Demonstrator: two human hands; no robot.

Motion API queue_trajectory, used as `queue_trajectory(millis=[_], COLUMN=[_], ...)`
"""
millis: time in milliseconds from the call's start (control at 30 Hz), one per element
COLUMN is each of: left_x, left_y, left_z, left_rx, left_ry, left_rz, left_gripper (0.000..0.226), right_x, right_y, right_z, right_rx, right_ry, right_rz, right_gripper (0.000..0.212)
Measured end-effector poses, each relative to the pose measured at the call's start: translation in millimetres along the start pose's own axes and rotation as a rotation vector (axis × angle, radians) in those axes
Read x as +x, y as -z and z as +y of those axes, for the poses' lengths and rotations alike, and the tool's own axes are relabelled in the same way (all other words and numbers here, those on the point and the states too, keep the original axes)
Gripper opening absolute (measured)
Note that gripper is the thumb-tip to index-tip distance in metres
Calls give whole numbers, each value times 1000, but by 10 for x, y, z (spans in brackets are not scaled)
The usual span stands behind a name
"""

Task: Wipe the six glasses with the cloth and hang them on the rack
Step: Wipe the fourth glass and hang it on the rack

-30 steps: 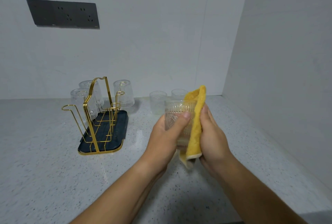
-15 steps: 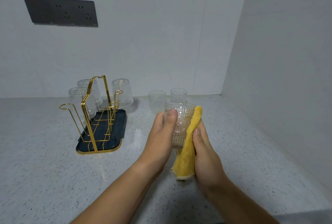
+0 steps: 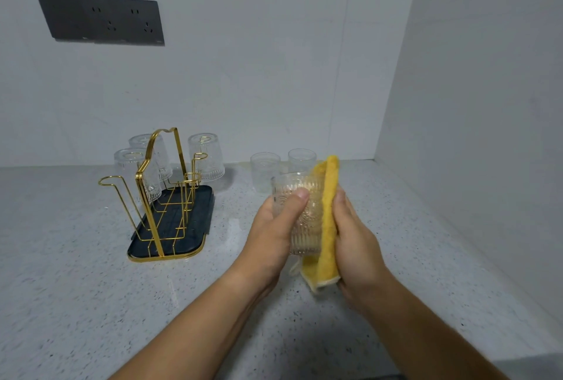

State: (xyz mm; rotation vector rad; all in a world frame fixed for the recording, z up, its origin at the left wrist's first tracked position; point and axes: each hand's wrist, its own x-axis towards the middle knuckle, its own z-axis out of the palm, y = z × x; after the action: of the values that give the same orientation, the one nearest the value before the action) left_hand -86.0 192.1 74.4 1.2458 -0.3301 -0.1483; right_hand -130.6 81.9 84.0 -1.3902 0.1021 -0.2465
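The left hand (image 3: 275, 227) has its grip closed round the ribbed glass (image 3: 301, 212), upright above the surface (image 3: 91, 303); the right hand (image 3: 355, 245) clamps the yellow cloth (image 3: 327, 218) against its side. Best to turn the glass steadily, cover every rib, then hang it on the gold rack (image 3: 161, 197).

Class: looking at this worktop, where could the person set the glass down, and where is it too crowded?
Free: speckled grey countertop in front of the gold wire rack, and the strip between its dark tray and the left hand. Also right, toward the side wall. Crowded: back edge, where two upright clear glasses stand beside the rack.
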Motion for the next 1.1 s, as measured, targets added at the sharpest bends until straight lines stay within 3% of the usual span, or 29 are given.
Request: queue_trajectory(millis=[100, 233, 333, 400, 533, 667, 833, 933, 1000, 1100], left_x=[4, -89, -138, -139, -132, -144, -153, -155, -151, -148], left_y=[15, -14, -13, 21, 105, 119, 185, 181, 182, 226], left_z=[-29, -99, -105, -74, -22, -43, -83, -58, -42, -17], left_rx=[-32, -22, -8, -32, -151, -189, -272, -329, -363, -437], left_ry=[-20, 27, 72, 83, 92, 91, 139, 148, 147, 163], left_rz=[112, 56, -51, -95, -114, -131, -109, -122, -133, -136], left_gripper=[84, 58, 40, 40, 44, 47, 61, 89, 88, 85], right_x=[-95, -53, -23, -14, -11, 35, 72, 106, 103, 60], right_y=[-2, 16, 9, 13, 13, 89, 222, 228, 205, 251], right_z=[134, 212, 199, 198, 181, 98, -228, -399, -446, -410], right_rx=[-143, -171, -55, 1, -158, 2, 143, 4, -214, -396], right_ry=[64, 78, 84, 67, 80, 34, 108, 257, 369, 459], right_rz=[-59, 9, 38, -3, 19, 103, 132, 70, 5, -158], right_gripper=[47, 41, 40, 51, 57, 31, 28, 21, 12, 16])
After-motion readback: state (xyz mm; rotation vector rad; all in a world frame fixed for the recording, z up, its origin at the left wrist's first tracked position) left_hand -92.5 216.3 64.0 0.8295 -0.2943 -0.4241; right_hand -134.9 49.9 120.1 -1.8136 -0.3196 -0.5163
